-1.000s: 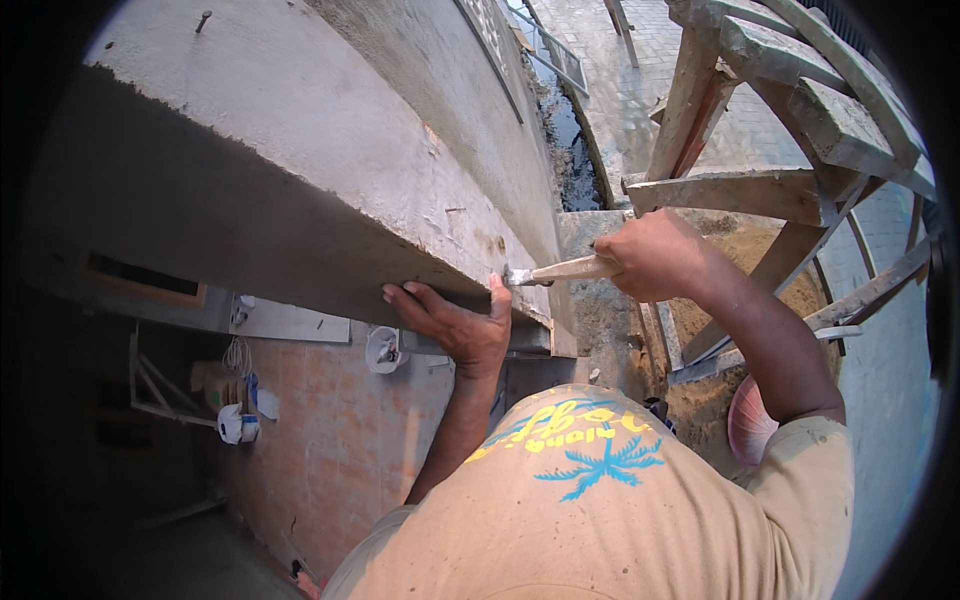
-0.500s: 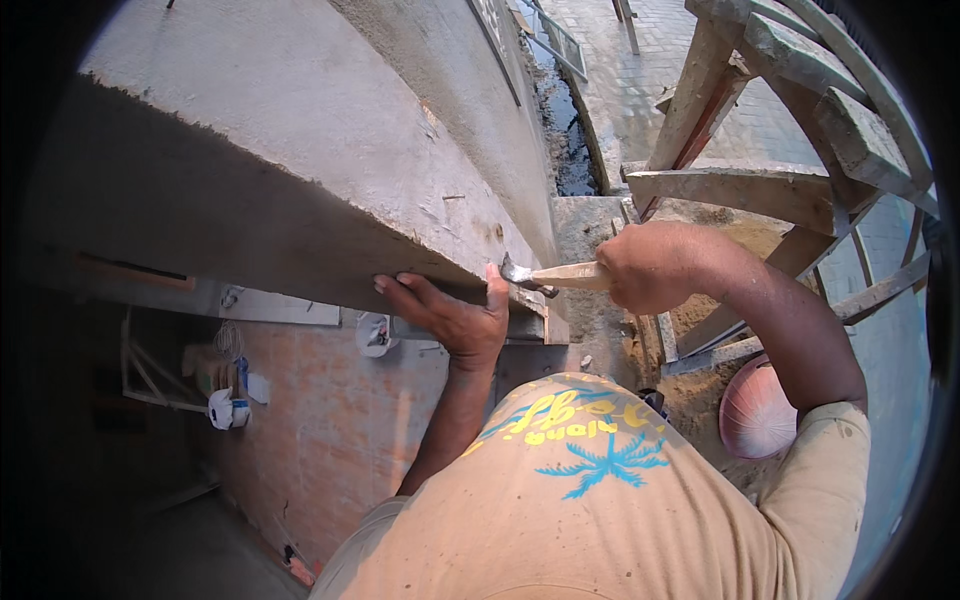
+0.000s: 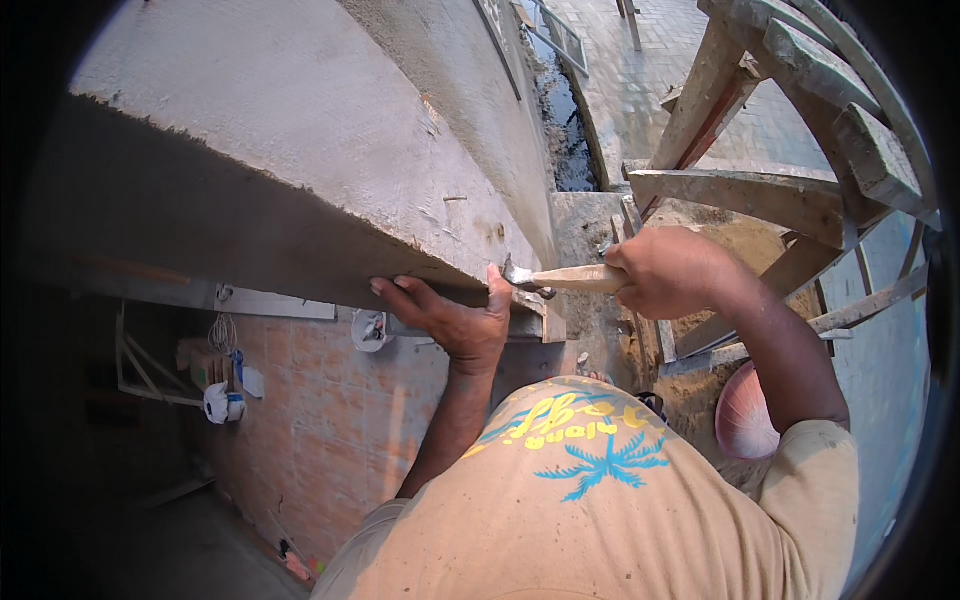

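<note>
My right hand (image 3: 668,268) is wrapped around the wooden handle of a hammer (image 3: 578,279). The hammer's metal head touches or nearly touches the lower edge of a grey concrete beam (image 3: 330,140), close beside my left thumb. Pressed to that edge is my left hand (image 3: 455,318), its thumb pointing up and its fingers spread along the shaded underside. Whether anything small sits between thumb and beam cannot be made out. A nail (image 3: 456,198) sticks out of the beam's face just above. Below the beam's end shows a short wooden piece (image 3: 554,324).
A wooden frame of planks (image 3: 740,200) stands on the right over sand. Beneath it lies a pink bowl-shaped object (image 3: 745,412). A white bucket (image 3: 371,330) stands on the reddish tiled floor (image 3: 310,430) at lower left. A water-filled gutter (image 3: 572,140) runs along the far wall.
My right hand and forearm have shifted slightly, with the elbow a little lower. The hammer head stays by my left thumb, and my left hand keeps its place on the beam.
</note>
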Demonstrator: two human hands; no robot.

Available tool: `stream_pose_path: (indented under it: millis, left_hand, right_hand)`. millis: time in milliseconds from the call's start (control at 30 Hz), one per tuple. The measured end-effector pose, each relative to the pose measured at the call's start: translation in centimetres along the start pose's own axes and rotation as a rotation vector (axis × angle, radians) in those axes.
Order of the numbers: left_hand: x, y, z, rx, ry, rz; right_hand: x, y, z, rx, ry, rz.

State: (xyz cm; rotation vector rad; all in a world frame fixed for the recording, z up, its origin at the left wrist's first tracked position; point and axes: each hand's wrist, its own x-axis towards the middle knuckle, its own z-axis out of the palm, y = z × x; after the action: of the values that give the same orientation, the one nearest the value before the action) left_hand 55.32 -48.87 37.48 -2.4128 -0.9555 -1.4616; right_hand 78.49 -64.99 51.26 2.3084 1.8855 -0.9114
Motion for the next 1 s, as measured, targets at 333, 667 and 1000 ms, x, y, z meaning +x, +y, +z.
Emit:
stream_pose_path:
  millis: [333,667,1000]
  left_hand:
    - [0.7,0.2,0.2,-0.028,0.012,0.001]
    - [0.6,0.2,-0.1,0.000,-0.003,0.006]
    - [0.4,0.5,-0.5,0.019,0.002,0.019]
  right_hand:
    - [0.2,0.3,0.6,-0.032,0.003,0.024]
    - [-0.5,0.8,3.5,0.005,0.077,0.058]
    - [-1.1,0.9,3.8,0.024,0.058,0.031]
